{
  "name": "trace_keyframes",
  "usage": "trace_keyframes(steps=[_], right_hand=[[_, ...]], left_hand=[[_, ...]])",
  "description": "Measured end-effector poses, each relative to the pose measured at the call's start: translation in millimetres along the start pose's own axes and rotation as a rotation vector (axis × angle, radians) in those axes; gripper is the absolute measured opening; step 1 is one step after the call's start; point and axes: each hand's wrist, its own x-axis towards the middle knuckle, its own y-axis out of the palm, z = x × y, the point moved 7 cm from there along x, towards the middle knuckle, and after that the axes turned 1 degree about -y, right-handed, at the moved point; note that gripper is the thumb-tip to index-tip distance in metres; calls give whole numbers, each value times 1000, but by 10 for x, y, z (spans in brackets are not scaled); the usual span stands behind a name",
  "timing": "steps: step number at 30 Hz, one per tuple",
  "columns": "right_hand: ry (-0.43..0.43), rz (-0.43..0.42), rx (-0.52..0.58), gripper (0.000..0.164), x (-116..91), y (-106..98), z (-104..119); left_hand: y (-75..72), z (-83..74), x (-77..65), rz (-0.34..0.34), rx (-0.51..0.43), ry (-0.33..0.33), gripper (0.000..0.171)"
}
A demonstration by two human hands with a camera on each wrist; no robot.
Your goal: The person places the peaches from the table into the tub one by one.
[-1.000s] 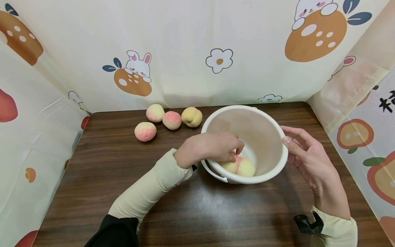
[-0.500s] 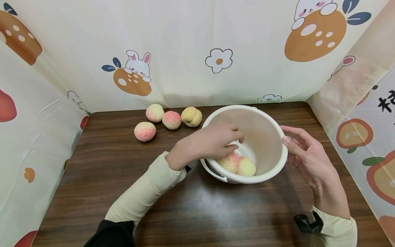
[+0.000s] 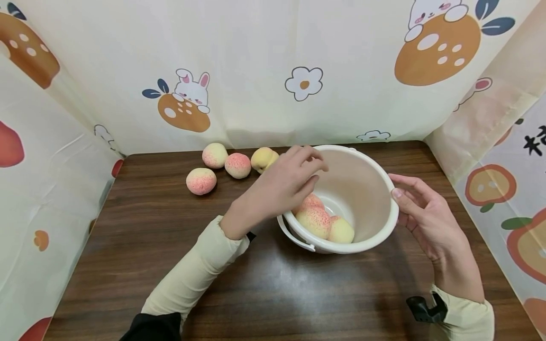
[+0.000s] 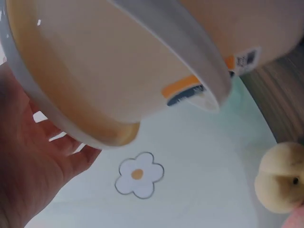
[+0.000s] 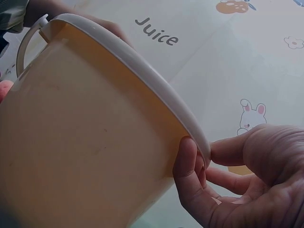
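4 peaches on table, left of bucket, 3 peaches inside, curtain behind

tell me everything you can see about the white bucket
The white bucket is round and plastic-looking, with a thick rim and a handle lowered at its near-left side. An orange-and-dark label shows on its outer wall. It sits mouth up on the brown table; any slight tilt is hard to judge. At least three peaches lie inside by the near-left wall. The right hand pinches the rim's right side; the left hand is over the left rim, contact unclear.
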Motion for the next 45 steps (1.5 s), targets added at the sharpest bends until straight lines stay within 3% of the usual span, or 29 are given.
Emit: trace_keyframes(steps=[9,22,35,45], right_hand=[[-14,0,0,38,-2,2,-2],[-17,-2,-7,38,-6,-3,-1],[-11,-5,-15,38,-1,1,-2],[-10,-8,-10,38,-5,-2,-7]], left_hand=[[-110,242,-121,-159,184,-62,24],[-167,644,-383,-179,289,-238,27],[-26,1039,-592,-66,444,-434,32],[172,1333,-722,67,390,-571,37]])
